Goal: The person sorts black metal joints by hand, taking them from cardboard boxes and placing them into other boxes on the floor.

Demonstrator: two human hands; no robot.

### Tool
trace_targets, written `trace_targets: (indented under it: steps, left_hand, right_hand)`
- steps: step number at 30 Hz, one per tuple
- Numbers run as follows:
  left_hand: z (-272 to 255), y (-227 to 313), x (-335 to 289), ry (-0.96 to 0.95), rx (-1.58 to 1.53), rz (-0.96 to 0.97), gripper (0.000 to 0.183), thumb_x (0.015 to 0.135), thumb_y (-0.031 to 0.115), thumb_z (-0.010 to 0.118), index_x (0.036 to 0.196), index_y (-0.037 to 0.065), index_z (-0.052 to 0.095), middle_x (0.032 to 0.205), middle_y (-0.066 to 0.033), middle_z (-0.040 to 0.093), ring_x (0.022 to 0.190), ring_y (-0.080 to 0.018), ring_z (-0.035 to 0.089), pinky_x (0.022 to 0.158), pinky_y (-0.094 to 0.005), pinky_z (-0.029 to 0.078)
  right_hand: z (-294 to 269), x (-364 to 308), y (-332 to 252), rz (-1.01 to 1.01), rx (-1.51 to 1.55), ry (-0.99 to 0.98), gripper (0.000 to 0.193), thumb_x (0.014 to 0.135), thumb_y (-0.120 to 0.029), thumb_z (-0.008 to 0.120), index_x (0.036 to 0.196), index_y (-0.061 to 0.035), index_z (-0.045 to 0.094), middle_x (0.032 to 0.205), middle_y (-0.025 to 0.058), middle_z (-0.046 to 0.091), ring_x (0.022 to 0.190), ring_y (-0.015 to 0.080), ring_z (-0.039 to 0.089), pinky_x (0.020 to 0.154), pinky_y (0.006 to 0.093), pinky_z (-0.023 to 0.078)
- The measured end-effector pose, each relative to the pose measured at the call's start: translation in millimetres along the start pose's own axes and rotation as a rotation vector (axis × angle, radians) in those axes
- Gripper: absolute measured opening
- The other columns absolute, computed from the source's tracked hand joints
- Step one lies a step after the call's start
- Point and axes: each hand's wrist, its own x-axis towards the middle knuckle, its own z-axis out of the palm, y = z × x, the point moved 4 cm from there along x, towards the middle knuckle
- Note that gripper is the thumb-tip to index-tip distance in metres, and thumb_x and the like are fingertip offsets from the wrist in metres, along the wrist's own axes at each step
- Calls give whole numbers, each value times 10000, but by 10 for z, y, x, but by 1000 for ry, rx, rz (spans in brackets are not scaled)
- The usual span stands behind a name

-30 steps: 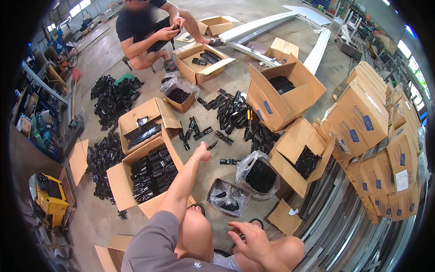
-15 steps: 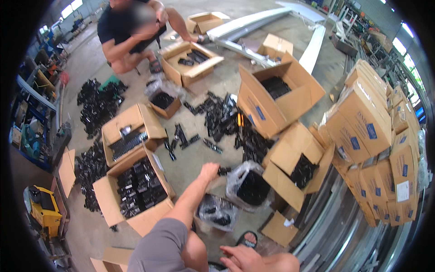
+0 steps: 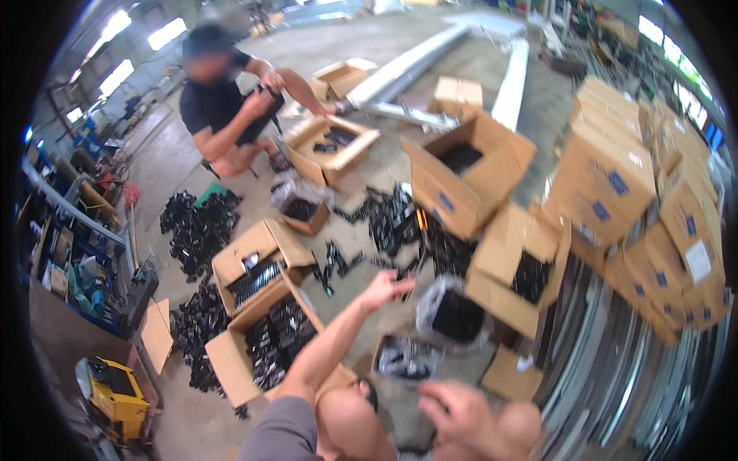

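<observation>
Black parts [image 3: 390,224]: the left hand [image 3: 387,290], bunched earlier, now extends its fingers, still mid-reach; blur hides any pinch. The right hand [image 3: 459,412] has fingers loosely spread.

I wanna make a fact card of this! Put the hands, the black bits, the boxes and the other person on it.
Left hand: held out near black pieces; too blurred to tell if it holds one
Right hand: near the right knee
Black pieces: heaped on the floor, also in open boxes
Stacked boxes: at the right
Other person: sitting further back, hands raised
</observation>
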Motion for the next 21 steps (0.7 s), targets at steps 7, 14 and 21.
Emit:
trace_targets:
  steps: [7,14,21]
  left_hand:
    - [781,1990,-1358,-245,-173,189,391,918,276,740,1229,54,656,797,57,587,591,-40,457,525,-221,366]
    - [1178,2281,-1851,42,-137,297,156,934,209,724,979,85,640,710,65,558,570,-37,483,495,-218,366]
    - [1271,2015,-2168,118,-375,109,340,1032,357,562,1220,79,622,827,32,600,711,-63,542,621,-242,418]
  right_hand:
    - [-649,479,-140,330,529,330,392,978,-232,634,1302,-20,575,1189,125,666,996,178,662,831,315,529]
    - [-649,1091,-249,133,861,354,463,978,-228,668,1337,21,514,1214,104,639,1002,150,640,866,300,515]
    - [-511,869,-6,351,1206,436,304,1041,-254,533,1246,-39,594,1042,70,680,934,143,664,780,268,533]
